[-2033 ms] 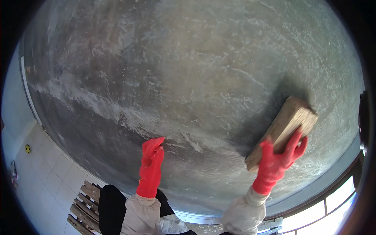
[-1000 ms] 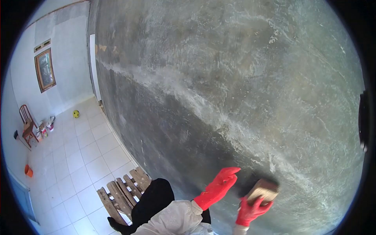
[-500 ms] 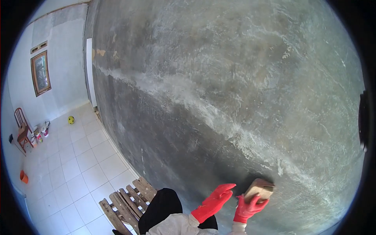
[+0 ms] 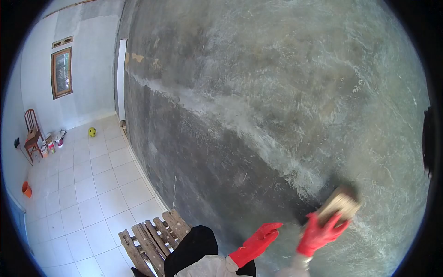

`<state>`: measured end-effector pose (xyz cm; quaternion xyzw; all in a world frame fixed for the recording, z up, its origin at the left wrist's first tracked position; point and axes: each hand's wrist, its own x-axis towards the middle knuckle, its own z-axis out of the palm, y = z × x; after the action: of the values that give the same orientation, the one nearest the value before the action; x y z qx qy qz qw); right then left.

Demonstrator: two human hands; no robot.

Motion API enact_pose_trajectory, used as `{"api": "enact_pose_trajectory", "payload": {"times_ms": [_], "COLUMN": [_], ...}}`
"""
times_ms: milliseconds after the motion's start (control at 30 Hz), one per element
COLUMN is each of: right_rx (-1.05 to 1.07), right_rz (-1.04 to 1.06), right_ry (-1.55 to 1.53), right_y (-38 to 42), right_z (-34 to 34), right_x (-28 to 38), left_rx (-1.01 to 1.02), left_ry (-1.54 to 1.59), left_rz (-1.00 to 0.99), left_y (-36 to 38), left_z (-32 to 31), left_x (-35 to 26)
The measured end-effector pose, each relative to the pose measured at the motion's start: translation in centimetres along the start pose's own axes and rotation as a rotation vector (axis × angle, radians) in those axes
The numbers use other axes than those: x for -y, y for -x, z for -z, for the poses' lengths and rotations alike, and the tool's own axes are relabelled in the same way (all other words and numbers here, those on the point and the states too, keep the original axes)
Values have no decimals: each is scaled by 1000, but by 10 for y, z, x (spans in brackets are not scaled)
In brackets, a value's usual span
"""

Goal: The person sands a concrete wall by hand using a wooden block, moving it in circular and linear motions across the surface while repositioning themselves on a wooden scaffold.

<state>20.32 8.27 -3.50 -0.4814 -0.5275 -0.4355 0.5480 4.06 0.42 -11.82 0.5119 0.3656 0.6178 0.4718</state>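
My right hand [image 4: 320,234], in a red rubber glove, grips a tan wooden block [image 4: 342,205] from its lower side. Motion blurs the block, and its underside is hidden against the grey plastered wall [image 4: 258,115]. A dark shadow falls on the wall around the block. To the left, my left hand [image 4: 256,244], also red-gloved, is held out near the wall with its fingers stretched and nothing in them. A pale rough band runs diagonally down the wall toward the block.
A slatted wooden bench [image 4: 152,240] stands beside my dark-clothed knee [image 4: 194,251]. On the white tiled floor [image 4: 99,203] are a yellow ball [image 4: 92,132], an orange bucket [image 4: 26,189] and a brown chair [image 4: 32,134] with several containers near it. A small window [image 4: 61,73] is in the far wall.
My right hand has moved the wooden block up and to the right along the wall. My left hand has shifted slightly down. The view has turned a little.
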Motion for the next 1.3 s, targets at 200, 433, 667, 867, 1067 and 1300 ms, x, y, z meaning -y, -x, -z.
{"api": "enact_pose_trajectory", "payload": {"times_ms": [200, 433, 667, 867, 1067, 1300], "right_rx": [256, -71, 211, 223, 76, 381], "right_rz": [70, -72, 63, 81, 24, -19], "right_ry": [-31, -34, -22, -91, -198, -291], "right_y": [132, -96, 117, 113, -107, 24], "right_z": [8, -16, -6, -15, -22, -3], "right_x": [3, 58, 32, 47, 107, 84], "left_rx": [-29, -131, -205, -247, -309, -281], "left_ry": [67, -59, 9, -195, -654, 361], "left_rz": [6, -131, 0, 92, -613, -227], "left_y": [6, 2, 11, 10, -72, -81], "left_z": [-4, 6, 19, 18, -3, -37], "left_x": [25, -13, 38, 49, -65, 42]}}
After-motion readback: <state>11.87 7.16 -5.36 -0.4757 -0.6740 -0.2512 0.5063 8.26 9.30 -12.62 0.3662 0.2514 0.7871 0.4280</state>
